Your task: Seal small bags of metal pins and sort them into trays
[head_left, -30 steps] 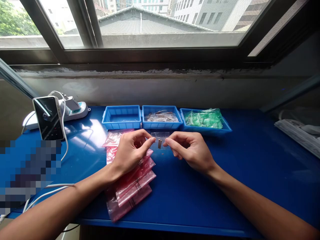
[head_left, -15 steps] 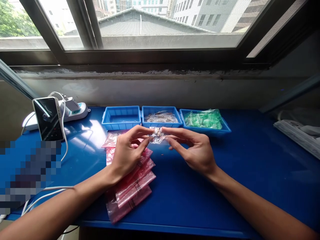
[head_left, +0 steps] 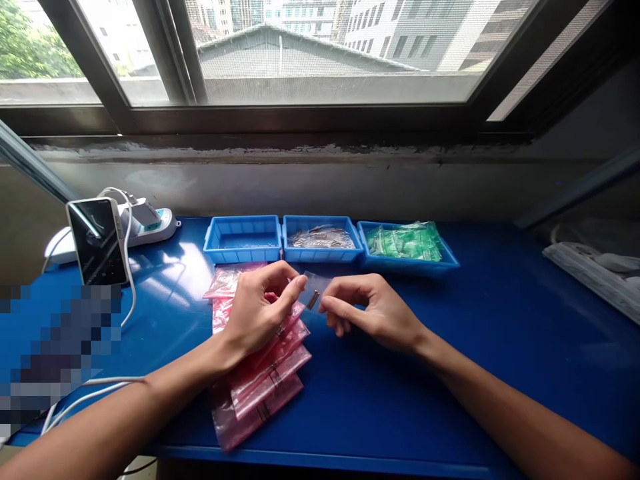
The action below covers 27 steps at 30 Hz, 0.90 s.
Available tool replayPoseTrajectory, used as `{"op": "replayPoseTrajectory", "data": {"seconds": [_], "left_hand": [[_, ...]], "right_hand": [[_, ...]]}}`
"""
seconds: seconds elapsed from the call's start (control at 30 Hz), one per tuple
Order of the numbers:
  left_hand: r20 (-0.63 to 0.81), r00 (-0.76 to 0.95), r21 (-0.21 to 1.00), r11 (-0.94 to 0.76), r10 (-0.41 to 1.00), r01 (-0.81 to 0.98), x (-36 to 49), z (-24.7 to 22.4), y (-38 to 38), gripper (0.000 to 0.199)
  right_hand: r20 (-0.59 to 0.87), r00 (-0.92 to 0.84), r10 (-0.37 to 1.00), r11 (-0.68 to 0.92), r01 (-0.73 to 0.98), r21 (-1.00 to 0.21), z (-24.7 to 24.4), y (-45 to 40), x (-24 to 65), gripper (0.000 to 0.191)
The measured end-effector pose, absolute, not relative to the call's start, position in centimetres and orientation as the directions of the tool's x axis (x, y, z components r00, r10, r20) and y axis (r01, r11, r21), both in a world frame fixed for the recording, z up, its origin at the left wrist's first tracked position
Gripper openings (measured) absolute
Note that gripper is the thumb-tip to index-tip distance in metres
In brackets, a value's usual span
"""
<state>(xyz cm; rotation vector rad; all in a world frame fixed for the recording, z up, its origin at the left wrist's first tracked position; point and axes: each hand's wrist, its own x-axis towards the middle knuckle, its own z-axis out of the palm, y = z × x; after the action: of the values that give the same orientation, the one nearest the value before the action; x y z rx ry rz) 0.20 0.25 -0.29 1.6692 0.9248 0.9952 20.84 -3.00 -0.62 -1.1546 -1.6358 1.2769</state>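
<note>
A small clear plastic bag [head_left: 316, 283] with slim metal pieces [head_left: 313, 299] inside hangs between my two hands above the table. My left hand [head_left: 263, 300] pinches its left side between thumb and forefinger. At the bag's right edge, the thumb and forefinger of my right hand [head_left: 375, 310] are closed on it, the other fingers curled beneath. Pink plastic bags [head_left: 270, 373] with dark printed marks lie fanned out in an overlapping row under my left hand and forearm.
Three blue trays stand along the back: one [head_left: 243, 255] with a few thin pieces, one [head_left: 323, 255] with metal pieces, one [head_left: 425, 265] with green bags [head_left: 407, 241]. A phone [head_left: 97, 240] leans by a power strip [head_left: 155, 230] at left. White cables cross the left side.
The clear bag has tilted and come lower, and the metal pieces now show slanted in it. My right hand has moved down and left, its fingers curling more.
</note>
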Motion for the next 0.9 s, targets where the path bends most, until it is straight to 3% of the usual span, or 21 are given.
{"op": "replayPoseTrajectory", "data": {"seconds": [0.23,0.33,0.43,0.5,0.57,0.67,0.8,0.9], "left_hand": [[0.182,0.249,0.98,-0.155,0.951,-0.122,0.1,-0.2,1.0,0.023],[0.188,0.25,0.978,-0.159,0.95,-0.134,0.1,-0.2,1.0,0.023],[0.238,0.26,0.971,-0.226,0.936,-0.079,-0.1,-0.1,0.6,0.024],[0.317,0.302,0.942,-0.335,0.899,0.007,-0.3,-0.1,0.2,0.024],[0.421,0.408,0.862,-0.498,0.81,0.099,-0.4,0.0,-0.2,0.021],[0.503,0.604,0.686,-0.711,0.618,0.156,-0.7,-0.2,-0.6,0.017],[0.509,0.714,0.564,-0.813,0.481,0.146,-0.8,-0.5,-0.7,0.019],[0.518,0.738,0.503,-0.852,0.432,0.146,-0.8,-0.6,-0.7,0.022]], "right_hand": [[0.092,-0.001,0.996,0.092,0.026,-0.995,-1.2,-0.7,21.9,0.037],[0.056,0.089,0.994,0.063,-0.07,-0.996,-1.6,0.5,22.5,0.041],[0.0,0.066,0.998,0.005,-0.075,-0.997,-1.7,0.4,22.5,0.051],[0.028,0.023,0.999,0.027,0.062,-0.998,-1.7,0.0,22.1,0.051],[0.109,-0.058,0.992,0.121,0.304,-0.945,-1.8,-0.5,21.6,0.043],[0.164,-0.288,0.944,0.314,0.617,-0.721,-2.3,-0.8,20.8,0.036],[0.13,-0.429,0.894,0.439,0.78,-0.446,-2.6,-0.9,20.5,0.034],[0.15,-0.414,0.898,0.438,0.811,-0.387,-2.4,-1.0,20.9,0.02]]}}
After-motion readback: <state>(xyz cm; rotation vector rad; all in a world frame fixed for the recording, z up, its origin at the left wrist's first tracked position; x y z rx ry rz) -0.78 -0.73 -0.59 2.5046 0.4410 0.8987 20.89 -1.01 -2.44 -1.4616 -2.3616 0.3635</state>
